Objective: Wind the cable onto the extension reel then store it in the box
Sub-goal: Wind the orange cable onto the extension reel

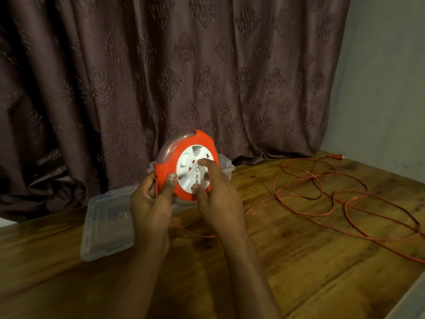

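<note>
— Fingers [205,162] of right hand [218,199] spread, tips pressed on white hub of extension reel [186,165]; left hand [150,201] gripping red rim, thumb across front.

— Reel's place?

— Held upright above wooden table [299,261], in front of clear box [226,163], hiding most of it.

— Around?

— One clear lid [107,223] flat beside left hand, touching box. One orange cable [322,196] running from reel under wrists, looped loose across right side; one plug [337,156] near far edge.

— Room?

— Bare wood near and left; curtain [172,72] close behind; table edge at lower right.
</note>
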